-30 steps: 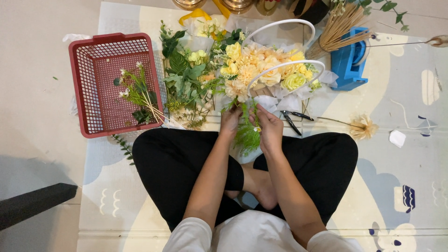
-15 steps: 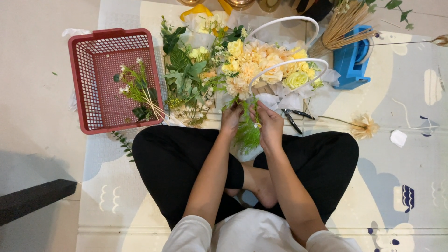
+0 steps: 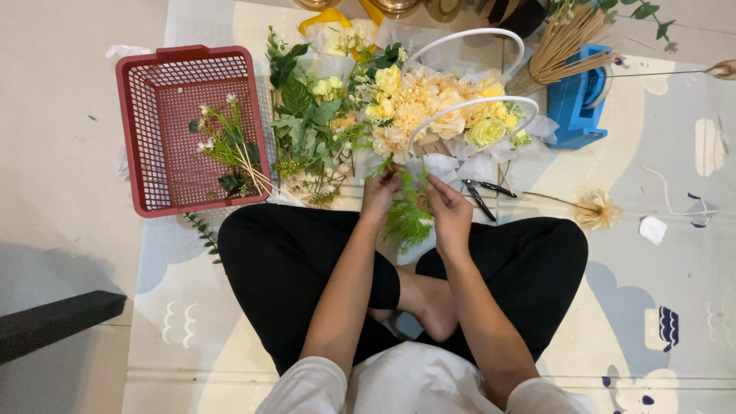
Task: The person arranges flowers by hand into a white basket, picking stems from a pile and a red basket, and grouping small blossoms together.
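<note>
I sit cross-legged on a play mat. My left hand (image 3: 379, 195) and my right hand (image 3: 450, 212) both grip a green fern sprig (image 3: 408, 217) held just above my lap. Right beyond my hands stands a flower arrangement (image 3: 429, 115) of yellow and peach blooms in white wrapping with two white loop handles (image 3: 469, 103). The sprig's upper end reaches the front edge of that arrangement.
A red plastic basket (image 3: 146, 84) with leafy stems lies at the left. Loose greenery (image 3: 307, 130) is piled beside it. Black pliers (image 3: 481, 195), a dried flower (image 3: 596, 208), a blue tape dispenser (image 3: 579, 107) and a bundle of dried stalks (image 3: 563, 46) lie at the right.
Both hands stay on the fern sprig with only slight finger shifts. The view has drifted a little; nothing else moved.
</note>
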